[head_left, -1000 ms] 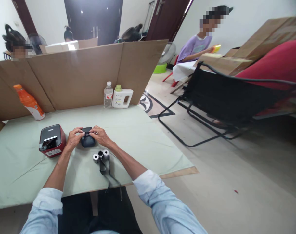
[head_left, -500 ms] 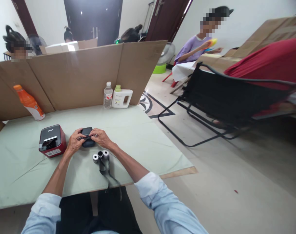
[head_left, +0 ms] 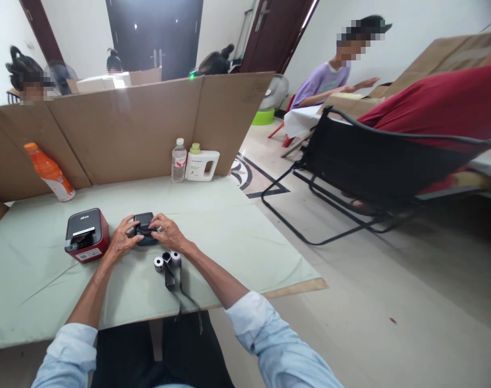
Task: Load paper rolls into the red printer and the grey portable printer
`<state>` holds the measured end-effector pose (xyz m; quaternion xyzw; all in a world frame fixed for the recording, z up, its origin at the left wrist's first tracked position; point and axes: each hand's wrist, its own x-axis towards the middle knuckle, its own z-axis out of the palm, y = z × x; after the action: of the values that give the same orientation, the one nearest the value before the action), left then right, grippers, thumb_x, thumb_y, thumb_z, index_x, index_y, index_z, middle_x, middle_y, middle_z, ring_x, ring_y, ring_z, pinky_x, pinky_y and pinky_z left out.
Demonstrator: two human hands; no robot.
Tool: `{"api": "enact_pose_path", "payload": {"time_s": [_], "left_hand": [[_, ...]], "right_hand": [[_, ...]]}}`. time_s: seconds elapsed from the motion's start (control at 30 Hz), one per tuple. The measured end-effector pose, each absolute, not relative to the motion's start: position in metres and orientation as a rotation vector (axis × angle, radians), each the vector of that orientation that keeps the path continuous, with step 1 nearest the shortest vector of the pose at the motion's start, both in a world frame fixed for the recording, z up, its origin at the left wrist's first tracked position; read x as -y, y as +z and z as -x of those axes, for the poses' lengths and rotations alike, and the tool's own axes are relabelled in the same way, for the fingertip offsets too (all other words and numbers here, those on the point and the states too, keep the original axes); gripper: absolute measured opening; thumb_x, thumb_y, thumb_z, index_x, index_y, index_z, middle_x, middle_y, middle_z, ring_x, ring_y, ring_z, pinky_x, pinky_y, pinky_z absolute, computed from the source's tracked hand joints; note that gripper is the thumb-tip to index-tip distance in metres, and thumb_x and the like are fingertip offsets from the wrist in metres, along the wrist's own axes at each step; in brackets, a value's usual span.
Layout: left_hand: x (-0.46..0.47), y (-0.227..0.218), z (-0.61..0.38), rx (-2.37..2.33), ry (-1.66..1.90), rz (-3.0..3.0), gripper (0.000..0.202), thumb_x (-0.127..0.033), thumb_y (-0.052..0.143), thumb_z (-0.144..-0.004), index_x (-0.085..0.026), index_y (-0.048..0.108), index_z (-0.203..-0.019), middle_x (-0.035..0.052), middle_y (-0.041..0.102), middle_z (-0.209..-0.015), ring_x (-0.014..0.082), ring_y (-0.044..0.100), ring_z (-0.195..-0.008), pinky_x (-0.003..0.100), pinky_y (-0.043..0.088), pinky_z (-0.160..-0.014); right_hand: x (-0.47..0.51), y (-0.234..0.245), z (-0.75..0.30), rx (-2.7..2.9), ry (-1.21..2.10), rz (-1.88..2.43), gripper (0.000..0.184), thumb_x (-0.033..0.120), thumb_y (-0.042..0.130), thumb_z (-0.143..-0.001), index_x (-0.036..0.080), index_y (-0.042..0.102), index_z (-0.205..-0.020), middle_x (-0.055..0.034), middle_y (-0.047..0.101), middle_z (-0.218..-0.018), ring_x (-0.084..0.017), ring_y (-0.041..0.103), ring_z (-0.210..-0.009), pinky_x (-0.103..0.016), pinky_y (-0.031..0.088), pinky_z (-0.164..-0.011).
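A small black device with an open-looking, hinged top [head_left: 144, 219] lies on the cloth-covered table. At its left side, my left hand [head_left: 123, 238] grips it with thumb and fingers around the edge. My right hand [head_left: 168, 233] is bent over the right side, its thumb and fingertips closed on the device's middle part. Exactly what the fingertips pinch there is too small to make out. Just below the hands lie two small white paper rolls [head_left: 158, 263] with a black strap-like piece [head_left: 170, 276] between them, its straps hanging over the table edge.
Left of my hands stands a red and black label printer [head_left: 85, 237]. Along the cardboard partition [head_left: 140, 129] are an orange bottle [head_left: 49, 172], a water bottle [head_left: 179, 161] and a white jug [head_left: 202, 164]. A black folding chair [head_left: 374, 167] and several people are beyond.
My left thumb and fingers have spread a little wider on the device, and my right fingers have shifted slightly. The yellow item in the purple-shirted person's hand no longer shows.
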<state>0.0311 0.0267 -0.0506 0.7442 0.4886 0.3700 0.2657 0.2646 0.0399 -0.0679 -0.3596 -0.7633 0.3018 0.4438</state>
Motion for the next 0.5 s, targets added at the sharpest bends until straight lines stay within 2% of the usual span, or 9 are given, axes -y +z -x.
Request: {"api": "enact_pose_path", "payload": {"time_s": [0.07, 0.23, 0.4, 0.5], "left_hand": [[-0.024, -0.055, -0.031, -1.316, 1.030, -1.982, 0.061, -0.040, 0.082, -0.077, -0.019, 0.069, -0.132, 0.0187, 0.049, -0.156, 0.0377, 0.051, -0.142, 0.044, 0.063, -0.093], [-0.014, -0.068, -0.034, -1.381, 1.108, -1.930, 0.067, -0.048, 0.080, -0.079, -0.017, 0.066, -0.138, 0.0193, 0.057, -0.150, 0.0362, 0.059, -0.134, 0.049, 0.059, -0.102], [-0.005, -0.077, -0.037, -1.473, 1.171, -1.893, 0.060, -0.047, 0.076, -0.082, -0.016, 0.070, -0.133, 0.0170, 0.062, -0.146, 0.0339, 0.061, -0.133, 0.047, 0.054, -0.109], [-0.010, -0.075, -0.037, -1.478, 1.185, -1.813, 0.043, -0.040, 0.067, -0.088, -0.017, 0.075, -0.123, 0.0139, 0.068, -0.139, 0.0304, 0.063, -0.129, 0.043, 0.054, -0.107]], "right_hand": [[-0.039, -0.072, -0.266, 1.878, 0.747, 0.898, 0.027, 0.013, 0.070, -0.079, 0.023, 0.074, -0.104, -0.0047, 0.060, -0.115, -0.017, 0.061, -0.092, -0.030, 0.052, -0.081], [-0.045, -0.087, -0.270, 1.835, 0.843, 0.929, 0.062, 0.024, 0.078, -0.077, 0.024, 0.061, -0.137, -0.0077, 0.058, -0.124, -0.020, 0.060, -0.095, -0.038, 0.054, -0.088], [-0.052, -0.103, -0.274, 1.761, 1.050, 0.966, 0.071, 0.039, 0.081, -0.078, 0.023, 0.058, -0.143, -0.0086, 0.059, -0.123, -0.020, 0.060, -0.089, -0.039, 0.054, -0.086], [-0.054, -0.109, -0.274, 1.745, 1.073, 0.960, 0.073, 0.043, 0.081, -0.077, 0.024, 0.059, -0.144, -0.0071, 0.059, -0.119, -0.019, 0.058, -0.087, -0.040, 0.053, -0.087]]}}
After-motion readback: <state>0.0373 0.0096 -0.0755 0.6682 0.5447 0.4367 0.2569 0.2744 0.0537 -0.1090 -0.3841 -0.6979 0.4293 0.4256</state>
